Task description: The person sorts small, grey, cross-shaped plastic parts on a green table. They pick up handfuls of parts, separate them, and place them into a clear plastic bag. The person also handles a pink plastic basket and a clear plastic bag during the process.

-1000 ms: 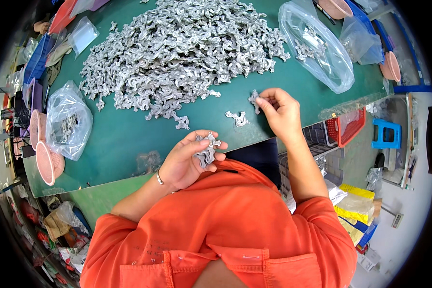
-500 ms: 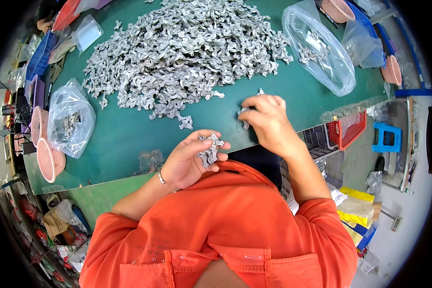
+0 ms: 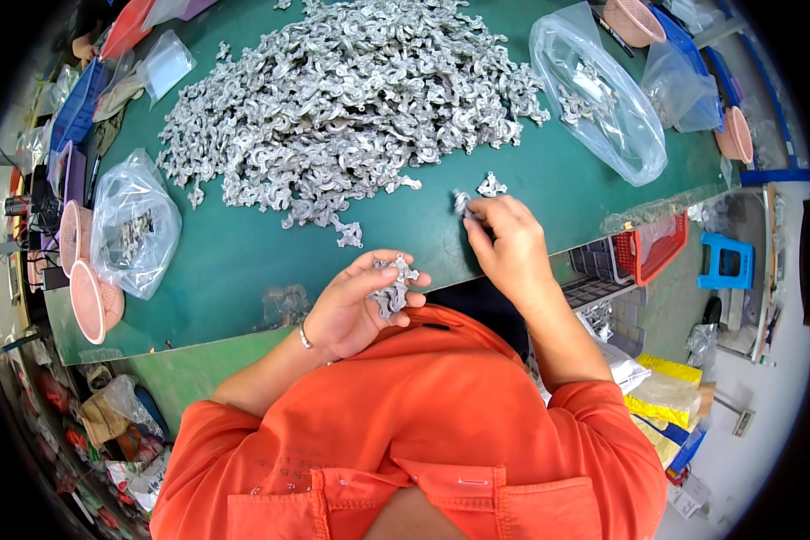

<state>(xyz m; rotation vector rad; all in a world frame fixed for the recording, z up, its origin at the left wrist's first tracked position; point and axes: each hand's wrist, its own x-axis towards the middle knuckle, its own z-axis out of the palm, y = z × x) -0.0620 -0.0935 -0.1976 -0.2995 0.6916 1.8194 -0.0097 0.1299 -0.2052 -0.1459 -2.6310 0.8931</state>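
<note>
My left hand (image 3: 355, 301) is curled round several small grey metal castings (image 3: 394, 290) at the table's near edge, their curvy ends poking out past the thumb. Farther right, my right hand (image 3: 511, 243) pinches one metal casting (image 3: 461, 200) at its fingertips, low over the green table (image 3: 243, 279). A single loose casting (image 3: 491, 185) lies just beyond those fingers. Across the far side of the table spreads a large heap of the same castings (image 3: 351, 99), with one stray piece (image 3: 349, 235) at its near edge.
Clear plastic bags with castings inside stand at the left (image 3: 137, 229) and the far right (image 3: 594, 99). Pink baskets (image 3: 96, 301) line the left edge. Beyond the table's right edge are a red crate (image 3: 652, 247) and a blue stool (image 3: 726, 261) on the floor.
My right hand has shifted slightly right and turned, with a casting now showing at its fingertips and another uncovered beyond it. The left hand keeps its hold, almost still.
</note>
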